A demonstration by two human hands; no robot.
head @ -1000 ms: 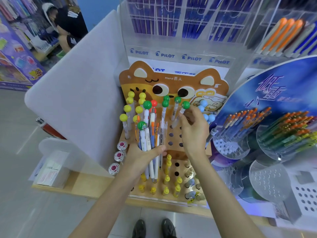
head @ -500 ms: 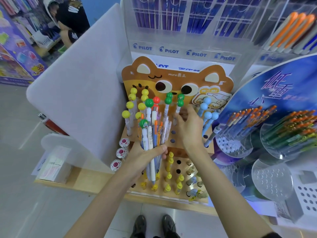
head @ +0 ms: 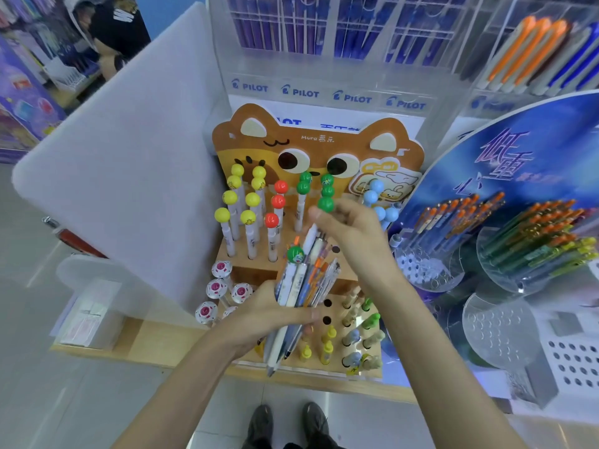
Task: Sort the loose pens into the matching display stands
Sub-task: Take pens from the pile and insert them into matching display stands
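Observation:
My left hand [head: 269, 314] grips a bundle of loose pens [head: 304, 283], one of them topped with a green ball [head: 295, 253]. My right hand [head: 355, 236] is just above the bundle and pinches a green-ball pen [head: 325, 204] by its white barrel. Behind both stands the brown cat-shaped display stand [head: 317, 140], with yellow-ball pens [head: 238, 197], red-ball pens [head: 277, 201], green-ball pens [head: 304, 186] and blue-ball pens [head: 372, 196] upright in its holes. Its lower tier [head: 330, 311] holds small figure-topped pens and has open holes.
Round clear acrylic stands [head: 421, 270] with orange and green pens are on the right under a blue display board [head: 518, 150]. A Pilot rack [head: 324, 92] rises behind, and a white panel [head: 129, 157] stands left. A person crouches far left. My shoes show below.
My left hand has lowered the bundle, uncovering the red-ball pens in the stand. My right hand has come back from the green row to the bundle and now pinches a green-ball pen.

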